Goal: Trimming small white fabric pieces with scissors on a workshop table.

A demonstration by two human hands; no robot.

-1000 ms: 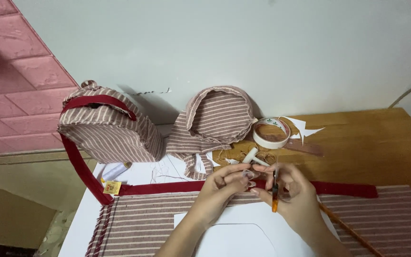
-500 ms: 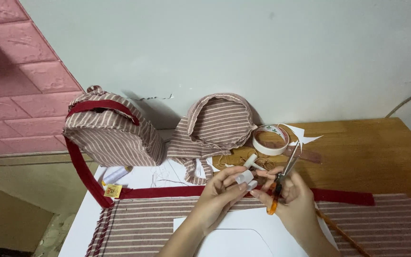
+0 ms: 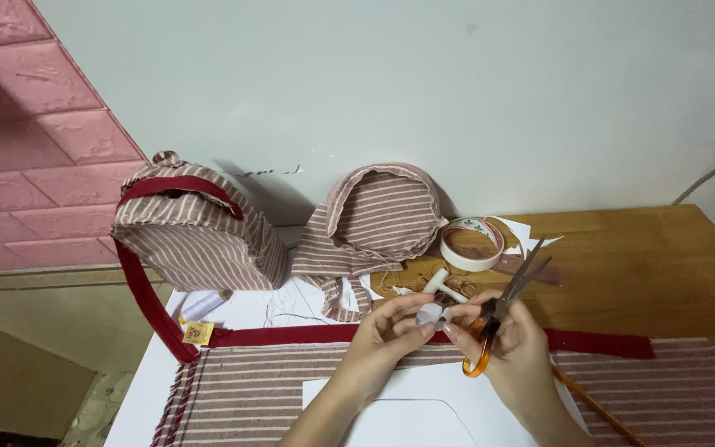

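Note:
My right hand (image 3: 513,346) grips orange-handled scissors (image 3: 502,308), their blades open and pointing up and right. My left hand (image 3: 384,341) pinches a small pale scrap (image 3: 430,314) between thumb and fingers; my right fingertips touch it too. Both hands hover over a striped brown and white fabric panel (image 3: 258,389) with a dark red band (image 3: 308,334) along its far edge. A white paper pattern piece (image 3: 411,410) lies on the fabric under my wrists.
A striped bag with a red strap (image 3: 196,233) stands at the left, a folded striped piece (image 3: 378,217) beside it. A tape roll (image 3: 472,243), a white T-shaped tool (image 3: 439,284) and a thread spool (image 3: 202,305) lie behind. Wooden table (image 3: 647,265) at right, wall close behind.
The scissors swung from pointing down to blades up and open. Both hands shifted slightly right and toward me, closing on the small scrap. The view moved in a little.

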